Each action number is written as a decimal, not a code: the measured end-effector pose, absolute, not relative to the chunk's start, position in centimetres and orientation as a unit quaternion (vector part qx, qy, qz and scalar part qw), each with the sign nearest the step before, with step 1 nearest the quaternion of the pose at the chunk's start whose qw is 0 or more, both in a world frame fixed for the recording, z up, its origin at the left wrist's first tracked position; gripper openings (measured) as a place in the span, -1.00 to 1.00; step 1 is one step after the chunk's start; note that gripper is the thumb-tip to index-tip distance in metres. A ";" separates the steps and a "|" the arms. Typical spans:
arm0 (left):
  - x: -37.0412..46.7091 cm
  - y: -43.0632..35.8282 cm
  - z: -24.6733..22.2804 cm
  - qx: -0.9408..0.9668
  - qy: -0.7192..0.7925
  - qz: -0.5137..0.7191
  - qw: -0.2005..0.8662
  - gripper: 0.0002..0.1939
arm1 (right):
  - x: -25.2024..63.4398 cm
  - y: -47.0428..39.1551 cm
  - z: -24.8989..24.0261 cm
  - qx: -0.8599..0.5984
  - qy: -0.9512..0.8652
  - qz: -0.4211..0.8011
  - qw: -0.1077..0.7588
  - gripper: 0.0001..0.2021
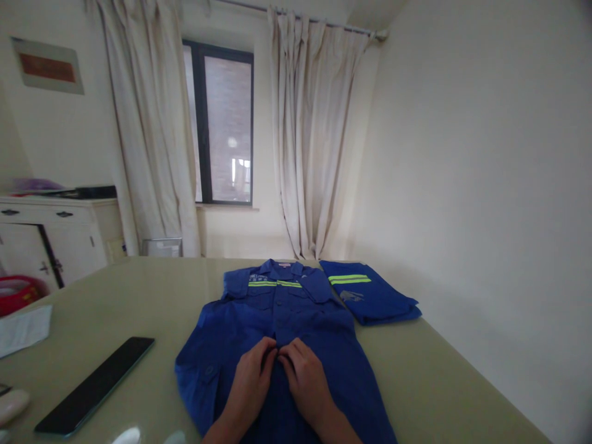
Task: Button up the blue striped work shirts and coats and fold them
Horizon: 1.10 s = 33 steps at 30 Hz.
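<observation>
A blue work jacket [256, 317] lies face up on the table, its collar at the far end and yellow-green stripes across the chest. Both of my hands meet at its front placket, below the chest pockets. My left hand [253, 373] pinches the placket edge between thumb and fingers. Close against it, my right hand [305, 376] grips the other side of the same edge, fingertips nearly touching the left ones. Whatever button may be between the fingertips is hidden. One sleeve with a buttoned cuff is folded along the left side of the jacket.
A folded blue garment [370, 296] with a yellow-green stripe lies at the table's right edge. On the left are a black flat slab-like device [97, 385], a white paper [25, 330] and a pale rounded object [12, 404]. A red basin [23, 295] stands beyond the table [152, 290].
</observation>
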State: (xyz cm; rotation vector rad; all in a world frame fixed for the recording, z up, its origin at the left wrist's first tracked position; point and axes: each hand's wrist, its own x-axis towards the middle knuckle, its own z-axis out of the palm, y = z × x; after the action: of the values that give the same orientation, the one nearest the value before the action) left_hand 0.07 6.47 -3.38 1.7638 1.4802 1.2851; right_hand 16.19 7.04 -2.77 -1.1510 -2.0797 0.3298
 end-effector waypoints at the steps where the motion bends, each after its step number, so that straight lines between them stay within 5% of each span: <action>1: 0.2 6.4 -3.3 0.652 0.545 0.466 0.248 -0.77 | 16.1 7.1 -2.9 -0.451 -0.808 0.118 0.360 -0.83; 17: 0.0 7.4 -4.4 0.605 0.514 0.488 0.362 -0.72 | 16.3 7.2 -3.6 -0.469 -0.809 0.049 0.350 -0.84; 30: -0.8 8.4 -5.1 0.483 0.510 0.507 0.499 -0.43 | 16.6 6.9 -2.2 -0.402 -0.803 0.195 0.393 -0.86; 33: -0.6 8.1 -4.9 0.505 0.509 0.507 0.479 -0.49 | 16.6 6.9 -2.4 -0.418 -0.800 0.183 0.389 -0.88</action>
State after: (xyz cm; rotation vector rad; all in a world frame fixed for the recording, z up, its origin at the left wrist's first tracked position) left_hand -0.55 8.05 -4.91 1.2337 1.2420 1.2369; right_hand 16.65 6.95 -2.39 -1.0637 -2.0341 0.4643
